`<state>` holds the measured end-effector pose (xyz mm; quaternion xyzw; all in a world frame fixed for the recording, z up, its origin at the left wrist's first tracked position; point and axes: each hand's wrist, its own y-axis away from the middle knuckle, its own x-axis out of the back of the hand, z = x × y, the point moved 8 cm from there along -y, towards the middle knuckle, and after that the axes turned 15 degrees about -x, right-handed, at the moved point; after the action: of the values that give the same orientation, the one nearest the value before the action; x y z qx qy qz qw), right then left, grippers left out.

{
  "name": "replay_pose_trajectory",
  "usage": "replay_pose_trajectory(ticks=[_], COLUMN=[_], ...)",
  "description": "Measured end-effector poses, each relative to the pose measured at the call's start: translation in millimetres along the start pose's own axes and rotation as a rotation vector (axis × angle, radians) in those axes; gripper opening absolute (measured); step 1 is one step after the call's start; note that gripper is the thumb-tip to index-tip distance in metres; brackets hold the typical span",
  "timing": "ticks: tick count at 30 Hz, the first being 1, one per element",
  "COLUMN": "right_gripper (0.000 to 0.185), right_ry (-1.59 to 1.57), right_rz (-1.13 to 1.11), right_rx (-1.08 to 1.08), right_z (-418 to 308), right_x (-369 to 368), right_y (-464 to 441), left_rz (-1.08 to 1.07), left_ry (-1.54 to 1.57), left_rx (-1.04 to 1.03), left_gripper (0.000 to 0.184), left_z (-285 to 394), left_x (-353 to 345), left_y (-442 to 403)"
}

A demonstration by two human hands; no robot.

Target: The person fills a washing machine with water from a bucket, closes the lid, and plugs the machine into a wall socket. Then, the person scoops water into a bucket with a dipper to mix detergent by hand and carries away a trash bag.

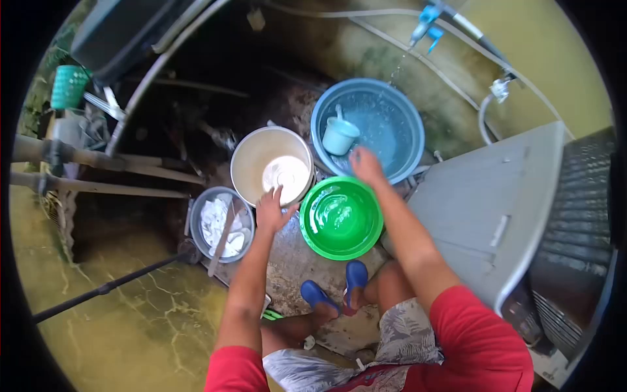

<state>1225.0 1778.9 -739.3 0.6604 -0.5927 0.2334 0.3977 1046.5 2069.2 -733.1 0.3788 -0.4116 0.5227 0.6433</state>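
Observation:
My left hand (273, 212) is at the near rim of a cream-coloured bucket (243, 160), its fingers spread; whether it touches the rim I cannot tell. Some liquid shows at the bottom of that bucket. Over the near edge of a large blue tub (418, 134) of water is my right hand (367, 166), blurred, its fingers not clear. A light blue dipper (341, 136) floats in the tub, just beyond the right hand. Between my forearms stands a green basin (341, 219) holding water.
A grey bucket (245, 253) with white cloth and a flat stick (225, 236) stands at left. Water drips from a blue tap (426, 29) above the tub. A grey plastic panelled unit (477, 202) stands at right. Pipes (117, 163) jut in from the left.

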Motion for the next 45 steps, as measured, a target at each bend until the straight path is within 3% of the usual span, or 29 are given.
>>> replay_pose_trajectory(ticks=[4, 8, 10, 11, 14, 17, 20, 24, 30, 35, 38, 41, 42, 45], right_gripper=[0.035, 0.041, 0.046, 0.049, 0.058, 0.059, 0.053, 0.045, 0.04, 0.036, 0.03, 0.025, 0.021, 0.022], right_ry=[0.129, 0.01, 0.314, 0.462, 0.543, 0.666, 0.632, 0.609, 0.733, 0.464, 0.476, -0.48, -0.764, -1.148], right_rz=[0.301, -0.257, -0.114, -0.05, -0.029, -0.061, 0.009, -0.034, 0.225, 0.16, 0.132, -0.416, -0.448, -0.571], right_rx=[0.271, -0.057, -0.091, -0.116, 0.129, 0.326, 0.399, 0.202, 0.113, -0.253, -0.097, -0.602, -0.75, -0.794], right_z=[25, 87, 90, 94, 77, 78, 99, 108, 171, 229, 199, 228, 214, 160], right_x=[-42, -89, -77, -77, -98, -128, -116, -39, -32, -106, -149, -197, -191, -175], right_y=[-109, -179, -193, -195, -200, -222, -215, -177, -181, -188, -167, -183, -162, -124], left_rz=[-0.024, 0.087, 0.133, 0.117, 0.113, 0.043, 0.062, 0.056, 0.112, 0.213, 0.226, 0.17, 0.166, 0.062], left_ry=[0.079, 0.039, 0.011, 0.035, 0.134, 0.191, 0.194, 0.187, 0.178, 0.101, 0.086, 0.064, 0.026, 0.009], left_rx=[-0.135, -0.325, -0.426, -0.419, -0.341, -0.064, -0.065, -0.049, -0.077, -0.167, -0.17, -0.132, -0.112, -0.042], left_gripper=[0.057, 0.052, 0.048, 0.05, 0.054, 0.05, 0.035, 0.034, 0.037, 0.039, 0.044, 0.053, 0.055, 0.065], left_z=[-8, 5, 7, 4, -13, -24, -18, -26, -24, -23, -29, -34, -32, -36], left_x=[-59, -76, -76, -76, -74, -69, -67, -71, -66, -64, -70, -79, -80, -81], left_y=[-48, -68, -79, -80, -80, -84, -83, -86, -85, -84, -84, -82, -81, -87])
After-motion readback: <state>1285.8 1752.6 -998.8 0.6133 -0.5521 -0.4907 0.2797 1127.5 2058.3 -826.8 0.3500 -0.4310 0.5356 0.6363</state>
